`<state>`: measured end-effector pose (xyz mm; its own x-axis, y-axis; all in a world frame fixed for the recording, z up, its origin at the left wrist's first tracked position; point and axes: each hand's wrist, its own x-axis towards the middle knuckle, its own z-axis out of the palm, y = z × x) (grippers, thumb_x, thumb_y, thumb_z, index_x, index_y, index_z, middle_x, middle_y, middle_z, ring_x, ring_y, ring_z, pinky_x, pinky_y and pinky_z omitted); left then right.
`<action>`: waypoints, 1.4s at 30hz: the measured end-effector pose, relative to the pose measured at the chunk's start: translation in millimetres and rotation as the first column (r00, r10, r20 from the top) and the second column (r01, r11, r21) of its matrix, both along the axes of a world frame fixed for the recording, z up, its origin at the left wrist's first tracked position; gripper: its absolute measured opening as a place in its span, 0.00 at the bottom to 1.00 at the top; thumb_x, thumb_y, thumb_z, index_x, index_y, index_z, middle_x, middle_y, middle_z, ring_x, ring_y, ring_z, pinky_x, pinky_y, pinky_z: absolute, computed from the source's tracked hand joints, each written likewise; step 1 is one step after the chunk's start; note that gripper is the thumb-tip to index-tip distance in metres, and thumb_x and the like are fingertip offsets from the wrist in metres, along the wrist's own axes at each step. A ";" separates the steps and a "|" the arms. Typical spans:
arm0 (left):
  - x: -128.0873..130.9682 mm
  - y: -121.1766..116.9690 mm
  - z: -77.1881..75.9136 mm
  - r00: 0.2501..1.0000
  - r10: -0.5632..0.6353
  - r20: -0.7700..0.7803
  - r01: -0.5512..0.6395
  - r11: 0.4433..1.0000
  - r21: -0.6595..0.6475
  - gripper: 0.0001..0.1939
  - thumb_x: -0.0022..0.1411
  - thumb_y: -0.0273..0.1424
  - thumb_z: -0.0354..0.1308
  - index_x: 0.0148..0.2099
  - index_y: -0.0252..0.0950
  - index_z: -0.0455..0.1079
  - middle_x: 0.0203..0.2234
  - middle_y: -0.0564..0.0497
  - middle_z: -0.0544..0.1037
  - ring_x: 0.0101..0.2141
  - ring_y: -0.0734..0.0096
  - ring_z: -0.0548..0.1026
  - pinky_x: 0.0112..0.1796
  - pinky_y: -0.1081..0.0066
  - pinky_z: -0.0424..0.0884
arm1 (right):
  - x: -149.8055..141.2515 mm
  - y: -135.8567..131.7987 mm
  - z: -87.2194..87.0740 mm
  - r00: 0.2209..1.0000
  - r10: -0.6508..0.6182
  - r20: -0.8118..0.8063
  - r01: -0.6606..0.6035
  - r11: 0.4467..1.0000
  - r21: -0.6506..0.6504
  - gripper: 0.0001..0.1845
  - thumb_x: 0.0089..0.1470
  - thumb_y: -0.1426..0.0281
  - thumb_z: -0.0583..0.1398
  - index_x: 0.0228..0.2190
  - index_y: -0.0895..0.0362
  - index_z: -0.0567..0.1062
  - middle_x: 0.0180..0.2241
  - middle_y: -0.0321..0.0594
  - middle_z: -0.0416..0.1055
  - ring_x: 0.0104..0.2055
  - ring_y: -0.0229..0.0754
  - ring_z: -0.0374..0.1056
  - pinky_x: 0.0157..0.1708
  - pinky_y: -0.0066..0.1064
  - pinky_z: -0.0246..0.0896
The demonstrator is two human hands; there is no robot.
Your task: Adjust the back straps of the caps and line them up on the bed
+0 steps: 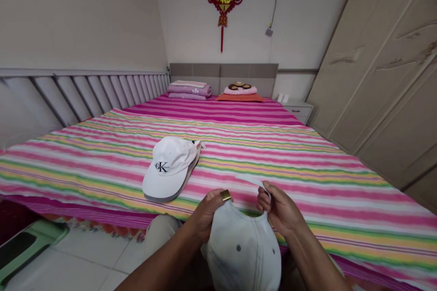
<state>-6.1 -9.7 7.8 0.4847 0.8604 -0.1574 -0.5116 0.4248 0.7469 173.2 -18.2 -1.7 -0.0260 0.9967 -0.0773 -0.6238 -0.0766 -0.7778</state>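
A pale baseball cap [244,248] is held over my lap at the bed's near edge, its back opening facing the bed. My left hand [208,211] grips the cap's left rear edge beside a gold metal buckle [226,195]. The fingers of my right hand [278,204] pinch the cap's loose rear strap [251,179], whose free end points left over the bed. Strap and buckle are apart. Farther left, a white cap [172,159] with dark "CK" lettering lies on the striped sheet, its brim towards me.
The bed [327,182] fills the middle, with folded bedding [189,90] and an orange pillow [239,97] by the headboard. A green stool [34,243] stands at lower left. Radiator bars [78,93] line the left wall; a wardrobe [378,63] stands right.
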 end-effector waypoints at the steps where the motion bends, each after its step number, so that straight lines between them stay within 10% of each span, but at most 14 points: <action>1: -0.9 1.1 -2.5 1.000 0.015 0.007 -0.015 1.000 0.005 0.15 0.38 0.34 0.66 0.21 0.31 0.64 0.12 0.58 0.63 0.15 0.84 0.58 0.19 0.79 0.54 | 0.1 -0.4 0.2 1.000 0.016 0.025 -0.016 1.000 0.004 0.14 0.45 0.64 0.61 0.19 0.56 0.62 0.13 0.27 0.54 0.15 0.30 0.48 0.19 0.25 0.49; 9: -22.3 10.7 -12.1 0.990 0.111 0.081 -0.109 0.994 -0.029 0.14 0.41 0.35 0.66 0.24 0.31 0.66 0.14 0.57 0.67 0.17 0.83 0.63 0.21 0.79 0.58 | 3.3 -4.4 -3.5 0.871 0.399 0.287 -0.408 0.912 -0.028 0.14 0.39 0.67 0.66 0.26 0.61 0.69 0.23 0.34 0.67 0.23 0.32 0.60 0.23 0.23 0.52; 16: -63.3 16.9 4.7 0.981 0.100 0.165 -0.052 0.962 -0.270 0.07 0.45 0.30 0.63 0.29 0.33 0.71 0.22 0.52 0.77 0.25 0.71 0.74 0.31 0.71 0.67 | -33.2 12.0 7.1 0.962 0.258 0.092 -0.261 0.965 0.023 0.13 0.36 0.69 0.68 0.24 0.59 0.69 0.20 0.32 0.67 0.20 0.30 0.61 0.22 0.21 0.54; 28: -169.9 49.3 41.2 0.974 0.225 -0.039 -0.226 0.974 -0.018 0.06 0.48 0.26 0.61 0.32 0.31 0.73 0.25 0.47 0.78 0.27 0.66 0.76 0.33 0.68 0.71 | -128.8 59.7 44.9 0.932 0.361 0.004 -0.359 0.925 0.125 0.12 0.35 0.71 0.68 0.23 0.59 0.70 0.19 0.32 0.69 0.20 0.30 0.62 0.21 0.20 0.56; 36: -211.9 126.8 100.9 0.909 0.189 -0.372 -0.196 0.980 0.021 0.03 0.49 0.26 0.59 0.28 0.29 0.70 0.18 0.48 0.76 0.21 0.68 0.74 0.26 0.69 0.71 | -173.3 127.0 59.3 0.969 0.248 -0.001 -0.248 0.969 0.015 0.10 0.38 0.73 0.65 0.25 0.59 0.68 0.20 0.33 0.69 0.23 0.33 0.65 0.27 0.25 0.62; 42: -214.4 206.9 96.6 0.838 0.269 -0.475 -0.241 0.963 0.121 0.06 0.42 0.26 0.63 0.25 0.30 0.68 0.16 0.50 0.74 0.19 0.69 0.72 0.25 0.70 0.70 | -186.7 199.8 56.0 0.986 0.036 0.164 -0.038 0.999 0.014 0.04 0.50 0.74 0.57 0.26 0.59 0.65 0.17 0.28 0.62 0.18 0.31 0.60 0.21 0.25 0.59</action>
<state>-220.6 197.2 104.4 0.1214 0.9569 -0.2637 -0.1652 0.2814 0.9453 -13.4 181.6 54.4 -0.0514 0.9965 -0.0662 -0.4850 -0.0828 -0.8706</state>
